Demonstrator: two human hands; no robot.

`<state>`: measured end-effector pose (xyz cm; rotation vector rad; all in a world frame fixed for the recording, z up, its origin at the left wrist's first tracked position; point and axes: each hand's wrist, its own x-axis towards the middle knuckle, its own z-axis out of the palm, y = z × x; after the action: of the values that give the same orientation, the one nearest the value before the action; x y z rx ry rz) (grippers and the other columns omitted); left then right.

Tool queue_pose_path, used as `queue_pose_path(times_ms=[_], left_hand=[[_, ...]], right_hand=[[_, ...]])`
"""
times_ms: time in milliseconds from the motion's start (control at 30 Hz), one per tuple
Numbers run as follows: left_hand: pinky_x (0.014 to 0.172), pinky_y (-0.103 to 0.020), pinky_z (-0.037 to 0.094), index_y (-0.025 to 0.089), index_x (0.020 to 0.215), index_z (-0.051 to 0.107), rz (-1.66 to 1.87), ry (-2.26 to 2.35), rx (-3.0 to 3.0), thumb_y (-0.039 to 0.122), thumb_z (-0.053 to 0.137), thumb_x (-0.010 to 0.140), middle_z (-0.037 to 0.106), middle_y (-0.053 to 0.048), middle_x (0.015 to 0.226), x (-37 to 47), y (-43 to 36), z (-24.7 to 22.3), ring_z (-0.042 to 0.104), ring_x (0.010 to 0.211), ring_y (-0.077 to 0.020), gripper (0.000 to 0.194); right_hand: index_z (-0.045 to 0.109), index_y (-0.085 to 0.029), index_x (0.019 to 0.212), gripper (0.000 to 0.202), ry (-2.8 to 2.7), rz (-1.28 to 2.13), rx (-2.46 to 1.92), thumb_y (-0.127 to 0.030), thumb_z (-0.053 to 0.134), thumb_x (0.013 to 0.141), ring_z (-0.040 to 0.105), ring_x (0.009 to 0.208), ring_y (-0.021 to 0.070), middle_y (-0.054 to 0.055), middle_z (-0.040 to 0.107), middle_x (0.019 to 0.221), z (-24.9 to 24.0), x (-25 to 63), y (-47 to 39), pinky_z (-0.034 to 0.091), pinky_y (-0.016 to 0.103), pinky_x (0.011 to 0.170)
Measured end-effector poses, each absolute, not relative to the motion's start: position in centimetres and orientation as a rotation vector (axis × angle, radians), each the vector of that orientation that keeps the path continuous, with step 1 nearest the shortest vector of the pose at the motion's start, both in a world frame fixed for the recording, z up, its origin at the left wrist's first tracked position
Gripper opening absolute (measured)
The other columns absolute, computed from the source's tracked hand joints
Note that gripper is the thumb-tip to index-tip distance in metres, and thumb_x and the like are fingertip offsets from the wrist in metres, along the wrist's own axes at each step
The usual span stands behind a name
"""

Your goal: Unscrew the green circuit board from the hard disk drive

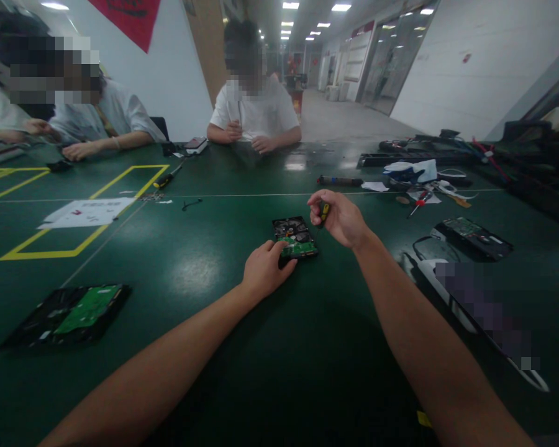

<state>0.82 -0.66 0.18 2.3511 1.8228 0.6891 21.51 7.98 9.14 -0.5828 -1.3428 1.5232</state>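
Head view shows the left hand (264, 270), fingers apart against the hard drive (300, 248), probably to steady it; the right hand (342, 218) has its fingers clamped on a screwdriver (325, 212).

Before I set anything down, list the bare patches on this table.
Bare table shows between the yellow tape and the drive at the left hand, and between the forearms. Crowded: the far right, with cloth, cables and a red-handled screwdriver; nearer right, a second drive.
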Motion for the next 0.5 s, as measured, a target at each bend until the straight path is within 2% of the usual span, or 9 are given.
queue_pose_path(times_ms=[133, 367, 500], left_hand=[[0.08, -0.036, 0.051, 0.022, 0.133, 0.064, 0.692, 1.828, 2.344, 0.048, 0.066, 0.096, 0.067, -0.008, 0.107, 0.89, -0.72, 0.24, 0.067, 0.094, -0.0249, 0.045], [0.078, -0.036, 0.051, 0.022, 0.134, 0.064, 0.692, 1.822, 2.351, 0.047, 0.064, 0.097, 0.067, -0.008, 0.108, 0.92, -0.78, 0.41, 0.066, 0.092, -0.0246, 0.044], [0.078, -0.036, 0.052, 0.022, 0.134, 0.064, 0.688, 1.826, 2.348, 0.047, 0.064, 0.097, 0.067, -0.008, 0.109, 0.89, -0.81, 0.38, 0.066, 0.093, -0.0245, 0.044]], right_hand=[[0.076, -0.018, 0.093, 0.034, -1.328, 1.545, -0.578, -0.04, 0.051, 0.09, 0.052, 0.071, 0.0166, 0.003, 0.057, 0.077, 9.26, 21.55, 7.97, 0.044, 0.033, 0.066], [0.076, -0.02, 0.095, 0.024, -1.388, 1.476, -0.631, -0.03, 0.056, 0.086, 0.057, 0.075, 0.0172, 0.002, 0.062, 0.077, 9.69, 21.64, 7.66, 0.047, 0.033, 0.074], [0.073, -0.021, 0.083, 0.015, -1.38, 1.442, -0.631, -0.028, 0.059, 0.084, 0.058, 0.074, 0.0161, 0.001, 0.062, 0.075, 9.53, 21.71, 7.83, 0.048, 0.032, 0.073]])
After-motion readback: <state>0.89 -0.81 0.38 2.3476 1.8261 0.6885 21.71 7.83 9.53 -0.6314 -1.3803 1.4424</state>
